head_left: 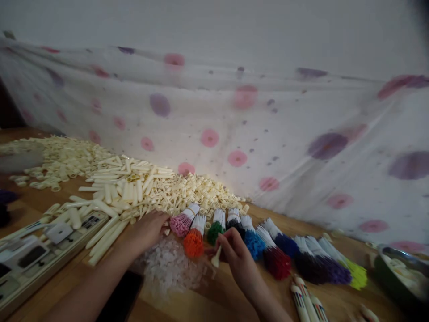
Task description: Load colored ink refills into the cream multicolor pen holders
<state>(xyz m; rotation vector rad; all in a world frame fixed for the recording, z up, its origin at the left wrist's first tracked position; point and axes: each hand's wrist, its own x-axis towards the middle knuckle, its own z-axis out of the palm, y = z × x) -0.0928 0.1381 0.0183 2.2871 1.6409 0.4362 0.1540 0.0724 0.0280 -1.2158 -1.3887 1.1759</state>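
My right hand [236,255] is closed in a pinch on a small cream plastic pen part [216,258], held just in front of a row of bundled refills. My left hand [147,230] reaches into the edge of a heap of cream plastic pieces [140,188]; its fingers curl down among them and I cannot see what they hold. Between my hands lies a pile of small clear plastic bits [170,266]. The refill bundles fan out in pink [181,223], orange [193,241], green [214,230], blue [253,241], red [276,261], purple and yellow-green [355,273].
A spotted white cloth [234,125] hangs behind the wooden table [201,304]. A white power strip [40,250] lies at the left, a dark phone [122,297] near my left forearm. Assembled pens [306,302] lie at bottom right beside a metal bowl [402,273].
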